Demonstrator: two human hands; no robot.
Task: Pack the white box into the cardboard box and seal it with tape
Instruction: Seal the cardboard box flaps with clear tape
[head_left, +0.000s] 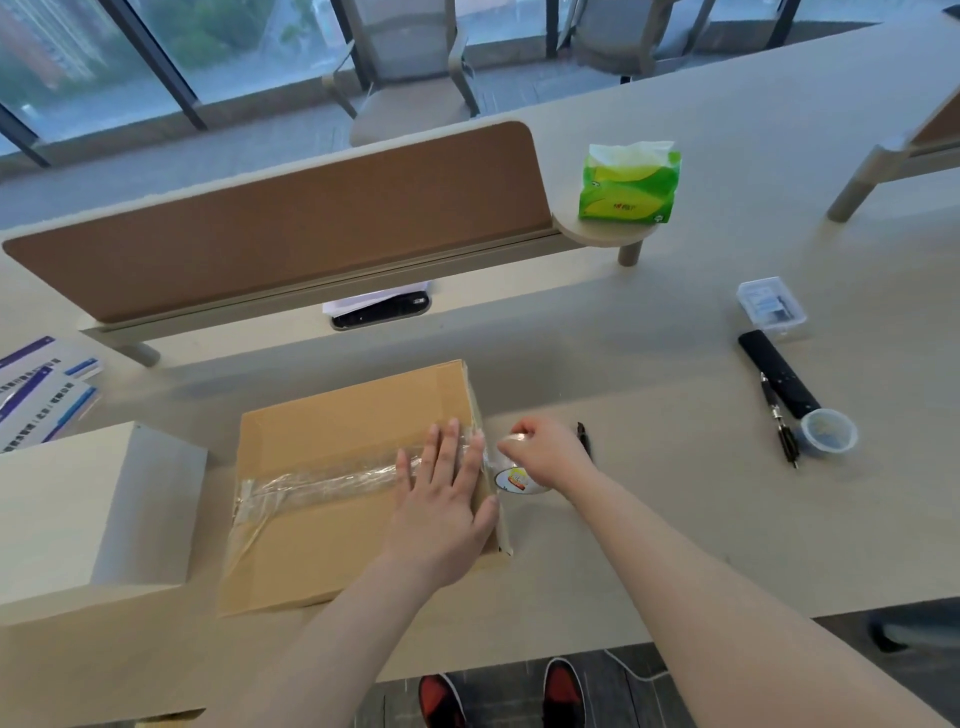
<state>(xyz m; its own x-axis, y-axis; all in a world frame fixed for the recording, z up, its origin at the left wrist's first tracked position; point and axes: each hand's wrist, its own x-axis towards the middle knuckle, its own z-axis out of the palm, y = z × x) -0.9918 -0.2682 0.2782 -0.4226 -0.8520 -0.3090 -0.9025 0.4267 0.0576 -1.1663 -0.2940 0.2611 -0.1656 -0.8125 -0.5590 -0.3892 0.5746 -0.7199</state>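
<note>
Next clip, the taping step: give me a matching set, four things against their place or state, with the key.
1 left hand
2 right hand
3 tissue pack
4 cardboard box

A on the round shelf
B grips the tape roll
C flaps closed, clear tape along the seam
D flat on the box top

Pairs: 1-D, 2-B, 3-A, 4-C
</note>
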